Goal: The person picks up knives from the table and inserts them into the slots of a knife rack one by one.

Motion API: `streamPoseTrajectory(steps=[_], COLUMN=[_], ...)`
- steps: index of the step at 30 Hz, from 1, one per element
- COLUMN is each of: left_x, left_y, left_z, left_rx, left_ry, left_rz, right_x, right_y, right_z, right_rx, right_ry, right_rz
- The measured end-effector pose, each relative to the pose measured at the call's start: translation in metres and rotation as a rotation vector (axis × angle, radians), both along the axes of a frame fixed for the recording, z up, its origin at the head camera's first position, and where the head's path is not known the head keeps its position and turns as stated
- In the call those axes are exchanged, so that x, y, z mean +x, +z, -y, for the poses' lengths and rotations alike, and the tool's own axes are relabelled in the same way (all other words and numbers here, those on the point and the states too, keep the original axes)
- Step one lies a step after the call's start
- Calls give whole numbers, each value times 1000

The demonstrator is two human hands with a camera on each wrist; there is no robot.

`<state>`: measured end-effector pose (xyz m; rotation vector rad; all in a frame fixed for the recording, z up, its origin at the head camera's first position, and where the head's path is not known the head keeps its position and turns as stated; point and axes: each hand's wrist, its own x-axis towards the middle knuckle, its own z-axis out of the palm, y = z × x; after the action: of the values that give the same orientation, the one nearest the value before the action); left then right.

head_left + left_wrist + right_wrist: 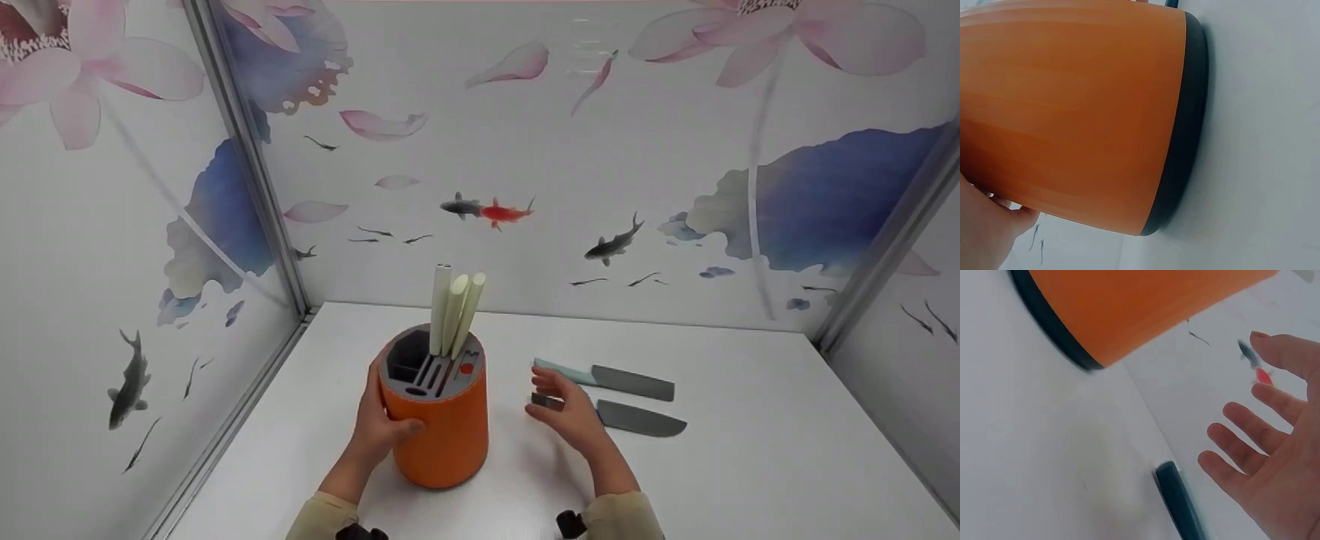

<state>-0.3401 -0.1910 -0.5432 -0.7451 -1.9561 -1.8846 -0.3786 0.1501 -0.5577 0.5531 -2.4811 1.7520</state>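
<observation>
An orange knife block [442,439] with a grey slotted top stands upright on the white table, its dark base [1182,129] visible in the left wrist view. Several pale green handles [455,315] stick up from its slots. My left hand [375,424] grips its left side, thumb across the front and fingers behind, mostly hidden. My right hand [576,420] hovers to the right of the block with fingers spread and nothing in it. It overlaps the dark handle [1179,500] of a knife with a grey pointed blade [641,418]. Beyond lies a cleaver with a light teal handle [566,371].
The white table [750,450] is bounded by a back wall [540,150] printed with fish and petals. Metal-framed side panels rise at left and right. Both knives lie flat, blades pointing right.
</observation>
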Motion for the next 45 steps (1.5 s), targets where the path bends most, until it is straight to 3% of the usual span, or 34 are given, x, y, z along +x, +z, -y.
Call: streamPoseTrajectory(steps=[6, 10, 20, 31, 40, 45], left_x=[0, 1, -1, -3, -4, -4], left_y=[-3, -2, 0, -2, -2, -3], left_z=[2, 2, 1, 2, 2, 2], left_rx=[0, 0, 12, 16, -5, 2], left_ry=[-5, -1, -10, -30, -21, -27], left_rz=[0, 13, 32, 3, -29, -47], right_x=[-6, -6, -11, -8, -3, -1], right_y=[-5, -11, -14, -14, -14, -12], right_z=[-29, -40, -26, -18, -13, -11], right_rx=[243, 337, 549, 652, 762, 780], right_ry=[-19, -46, -95, -175, -202, -185], right_rz=[-31, -7, -24, -122, -45, -53])
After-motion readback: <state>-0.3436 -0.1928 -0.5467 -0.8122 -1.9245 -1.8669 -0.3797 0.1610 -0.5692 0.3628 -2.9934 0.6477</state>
